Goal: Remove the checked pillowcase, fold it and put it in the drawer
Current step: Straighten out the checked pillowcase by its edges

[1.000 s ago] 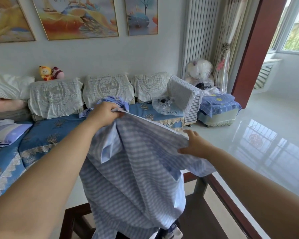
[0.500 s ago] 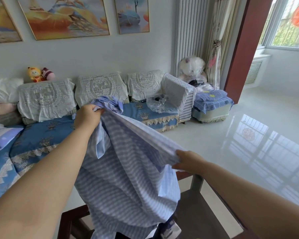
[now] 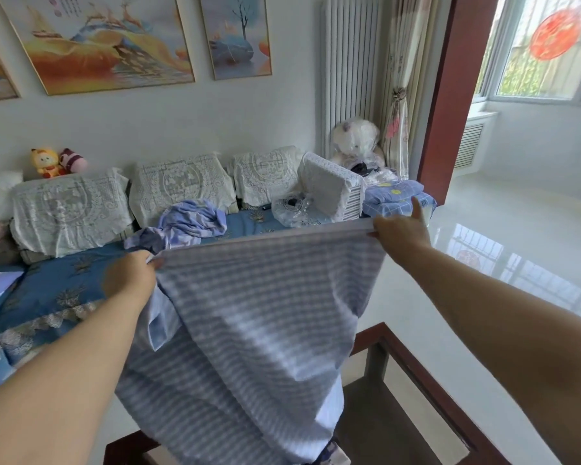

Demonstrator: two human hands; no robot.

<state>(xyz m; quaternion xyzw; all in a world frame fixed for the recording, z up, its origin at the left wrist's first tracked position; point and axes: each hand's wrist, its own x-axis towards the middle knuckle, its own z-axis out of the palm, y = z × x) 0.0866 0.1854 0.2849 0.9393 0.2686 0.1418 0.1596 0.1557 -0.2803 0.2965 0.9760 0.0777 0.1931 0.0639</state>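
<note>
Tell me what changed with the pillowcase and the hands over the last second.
The hands drew apart: the left hand came down, the right hand went out to the right, pulling the pillowcase top edge from bunched to a taut straight line. Both hands still grip it; its lower part still hangs over the wooden table.

Home living room: sofa, paintings, plush toys.
</note>
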